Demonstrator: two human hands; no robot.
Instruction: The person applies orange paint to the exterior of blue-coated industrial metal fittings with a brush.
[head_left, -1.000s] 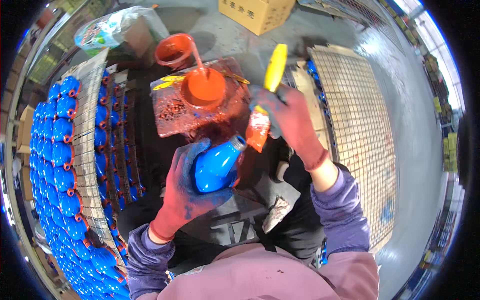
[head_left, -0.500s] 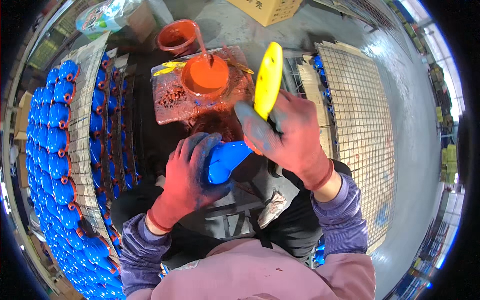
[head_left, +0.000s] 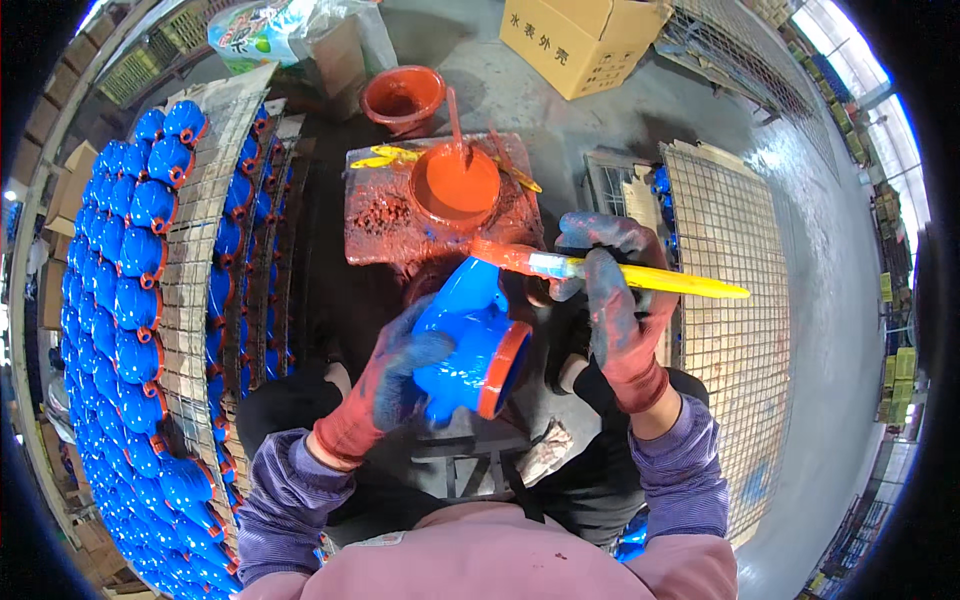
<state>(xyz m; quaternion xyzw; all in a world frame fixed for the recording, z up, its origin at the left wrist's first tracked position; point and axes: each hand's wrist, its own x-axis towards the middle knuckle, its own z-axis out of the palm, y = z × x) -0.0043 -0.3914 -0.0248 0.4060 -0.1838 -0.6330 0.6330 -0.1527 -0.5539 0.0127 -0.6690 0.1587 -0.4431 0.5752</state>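
A glossy blue pipe fitting (head_left: 455,350) with a wide round mouth hangs over my lap, held by my left hand (head_left: 395,375), which wraps its left side. Orange paint rings the wide mouth, which faces right and down. My right hand (head_left: 630,310) grips a paintbrush (head_left: 690,281) with a yellow handle. The brush lies nearly level, handle end to the right, and its orange-coated bristles meet the fitting's upper end; I cannot tell whether they press on it. Both gloves are red with dark, paint-stained fingers.
Ahead, a paint-smeared board (head_left: 375,235) carries an orange paint pot (head_left: 455,185) with a stick and yellow-handled brushes (head_left: 390,155). A red bucket (head_left: 403,100) and cardboard box (head_left: 585,45) stand beyond. Stacked blue fittings (head_left: 140,255) rise at left; a wire-mesh rack (head_left: 735,340) stands right.
The brush has swung from upright to nearly level, its bristles now at the fitting's upper end. The fitting has turned, showing its orange-rimmed mouth. The view has shifted.
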